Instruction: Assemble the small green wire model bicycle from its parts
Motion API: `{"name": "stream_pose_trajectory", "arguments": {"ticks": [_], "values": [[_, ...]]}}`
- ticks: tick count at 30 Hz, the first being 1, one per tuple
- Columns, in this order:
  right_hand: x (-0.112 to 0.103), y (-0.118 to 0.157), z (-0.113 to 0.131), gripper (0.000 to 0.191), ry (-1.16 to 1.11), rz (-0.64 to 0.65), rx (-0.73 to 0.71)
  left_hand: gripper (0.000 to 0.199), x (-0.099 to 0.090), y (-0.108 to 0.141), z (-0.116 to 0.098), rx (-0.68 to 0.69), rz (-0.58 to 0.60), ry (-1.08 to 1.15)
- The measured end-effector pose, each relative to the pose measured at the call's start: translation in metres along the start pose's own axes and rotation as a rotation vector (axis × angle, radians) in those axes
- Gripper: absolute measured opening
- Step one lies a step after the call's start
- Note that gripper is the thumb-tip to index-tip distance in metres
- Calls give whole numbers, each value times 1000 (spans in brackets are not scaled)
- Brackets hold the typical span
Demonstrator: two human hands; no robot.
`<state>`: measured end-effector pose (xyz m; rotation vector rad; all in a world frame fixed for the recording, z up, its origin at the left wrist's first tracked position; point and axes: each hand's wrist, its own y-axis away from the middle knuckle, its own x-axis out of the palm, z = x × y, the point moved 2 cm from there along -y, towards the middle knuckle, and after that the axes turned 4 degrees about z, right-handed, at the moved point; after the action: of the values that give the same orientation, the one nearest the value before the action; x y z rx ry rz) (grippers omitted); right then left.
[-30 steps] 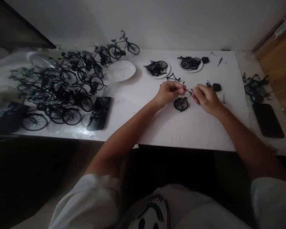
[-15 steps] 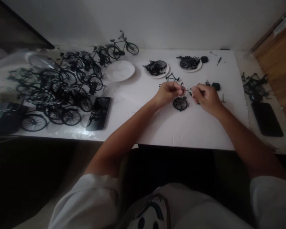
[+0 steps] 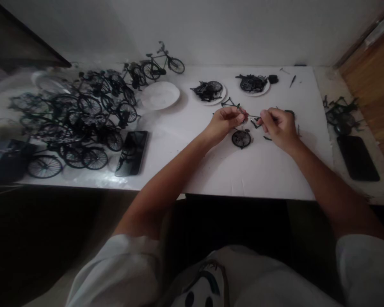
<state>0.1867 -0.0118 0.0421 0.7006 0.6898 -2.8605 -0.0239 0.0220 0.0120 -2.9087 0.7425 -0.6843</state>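
My left hand [image 3: 227, 121] is closed, its thumb and fingertips pinching a small dark model-bicycle part that they mostly hide. My right hand [image 3: 280, 128] grips a slim screwdriver-like tool [image 3: 254, 116]; its handle is hidden, and its shaft points left to the pinched part. Just below my left fingertips lies a small model-bicycle wheel [image 3: 241, 139] with dark pieces attached. A bare miniature bicycle frame [image 3: 231, 102] lies behind my left hand. Small dark pieces [image 3: 267, 138] sit on the white surface beside my right hand.
Many finished model bicycles [image 3: 92, 157] crowd the left side. A white plate [image 3: 160, 96] stands near two plates of bicycle parts [image 3: 208, 91]. One phone [image 3: 132, 153] lies left, another [image 3: 358, 157] right, near a partial model bicycle [image 3: 342, 114]. A dark pen-like tool [image 3: 293, 81] lies at the back.
The tool's shaft has tilted, its tip now a little higher by my left fingertips. My right hand has shifted slightly to the right, uncovering small dark pieces between the hands.
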Motion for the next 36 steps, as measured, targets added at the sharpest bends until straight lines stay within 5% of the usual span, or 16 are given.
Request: {"name": "stream_pose_trajectory", "arguments": {"ticks": [11, 36], "values": [[2, -5, -9, 54, -111, -171, -46, 38, 4, 2, -6, -61, 68, 47], [-1, -4, -1, 54, -22, -120, -165, 23, 7, 6, -6, -150, 153, 74]]}}
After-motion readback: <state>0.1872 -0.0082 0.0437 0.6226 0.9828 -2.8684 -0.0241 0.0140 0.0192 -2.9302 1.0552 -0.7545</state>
